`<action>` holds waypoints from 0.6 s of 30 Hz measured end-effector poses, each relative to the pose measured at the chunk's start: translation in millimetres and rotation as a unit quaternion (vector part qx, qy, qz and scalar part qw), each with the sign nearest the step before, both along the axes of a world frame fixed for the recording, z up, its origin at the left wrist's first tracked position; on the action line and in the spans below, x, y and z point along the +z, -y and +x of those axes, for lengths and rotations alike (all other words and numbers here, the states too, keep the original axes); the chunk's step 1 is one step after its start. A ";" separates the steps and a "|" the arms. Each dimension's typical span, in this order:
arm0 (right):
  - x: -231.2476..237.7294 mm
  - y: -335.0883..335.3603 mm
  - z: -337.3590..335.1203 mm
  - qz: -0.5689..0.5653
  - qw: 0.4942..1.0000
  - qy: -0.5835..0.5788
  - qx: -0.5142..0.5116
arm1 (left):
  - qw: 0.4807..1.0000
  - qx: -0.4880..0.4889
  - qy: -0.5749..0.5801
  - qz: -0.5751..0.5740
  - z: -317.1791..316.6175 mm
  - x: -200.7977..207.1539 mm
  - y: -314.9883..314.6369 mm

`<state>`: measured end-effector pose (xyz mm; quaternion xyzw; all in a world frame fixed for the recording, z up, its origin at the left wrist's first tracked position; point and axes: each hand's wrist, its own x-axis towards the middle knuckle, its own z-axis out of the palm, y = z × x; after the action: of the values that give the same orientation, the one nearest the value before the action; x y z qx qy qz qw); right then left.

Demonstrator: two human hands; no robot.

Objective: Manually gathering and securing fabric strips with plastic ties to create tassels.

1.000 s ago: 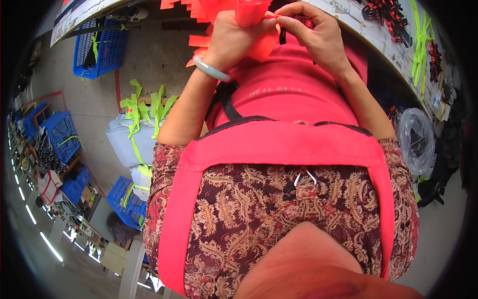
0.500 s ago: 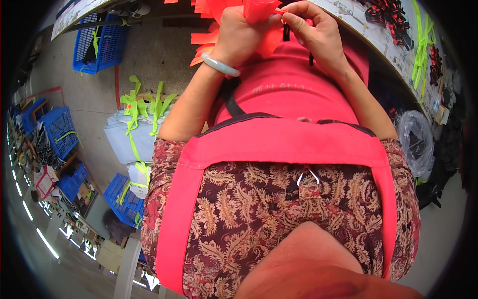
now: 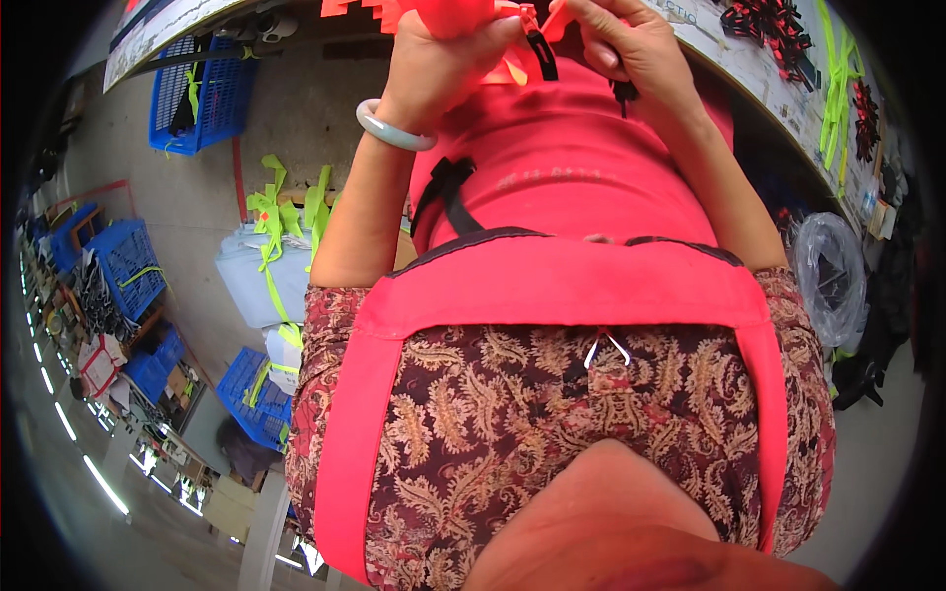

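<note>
At the top edge, my left hand [image 3: 439,64] is closed round a bunch of bright orange fabric [image 3: 453,15], whose top is cut off by the frame. A small black tab [image 3: 541,54] hangs from orange material just beside the left fingertips. My right hand [image 3: 636,49] pinches the end of a narrow orange strip [image 3: 558,18], a short way right of the tab. Below its curled fingers, a small black piece [image 3: 623,92] sticks out; its kind cannot be made out. Both hands are above the lap of my red apron [image 3: 581,138].
A white worktable [image 3: 759,98] runs along the upper right, bearing a heap of black-and-red small parts [image 3: 764,30] and neon-yellow straps [image 3: 836,89]. On the left are a blue crate [image 3: 197,108] and a tied light-blue bundle [image 3: 258,276]. Clear plastic [image 3: 830,266] lies at right.
My left hand has shifted left and slightly down with the orange fabric, widening the distance between my hands. The black tab now shows more clearly beside the left fingertips.
</note>
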<state>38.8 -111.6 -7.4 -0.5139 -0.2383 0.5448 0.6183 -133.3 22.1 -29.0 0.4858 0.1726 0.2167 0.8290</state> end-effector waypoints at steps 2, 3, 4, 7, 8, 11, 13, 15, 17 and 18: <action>10.7 -3.3 -10.4 0.015 0.999 0.038 -0.007 | 0.993 -0.036 0.116 -0.010 3.2 -7.7 -7.3; 19.4 -3.1 -18.3 0.027 0.996 0.081 -0.022 | 0.969 -0.079 0.235 -0.023 5.7 -10.4 -9.2; 22.0 -0.5 -20.9 -0.012 0.995 0.096 -0.019 | 0.968 -0.082 0.234 -0.026 5.7 1.2 -6.6; 29.0 1.9 -26.6 -0.075 0.992 0.100 0.015 | 0.996 -0.047 -0.073 -0.026 -3.1 25.1 -2.6; 29.7 2.1 -27.9 -0.068 0.993 0.093 0.019 | 0.996 -0.044 -0.076 -0.033 -4.2 23.7 -2.1; 10.0 8.1 -27.3 0.138 0.974 0.178 0.029 | 0.995 -0.076 0.065 -0.012 1.2 5.5 -7.1; 29.3 3.2 -28.6 0.019 0.992 0.123 0.032 | 0.973 -0.110 0.202 0.012 -0.2 4.2 -9.6; 34.8 2.2 -28.4 -0.100 0.992 0.068 0.033 | 0.987 -0.076 -0.117 -0.075 -10.1 19.1 -10.4; 33.1 2.5 -27.8 -0.112 0.988 0.104 0.035 | 0.987 -0.077 -0.118 -0.073 -10.5 19.2 -9.6; 34.4 2.0 -28.4 -0.111 0.988 0.104 0.036 | 0.987 -0.077 -0.120 -0.070 -11.4 19.8 -9.6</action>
<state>10.4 -113.6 27.0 -0.6246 -0.2578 0.5333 0.5089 -144.7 31.7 -9.2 0.4605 0.2482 0.0796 0.8485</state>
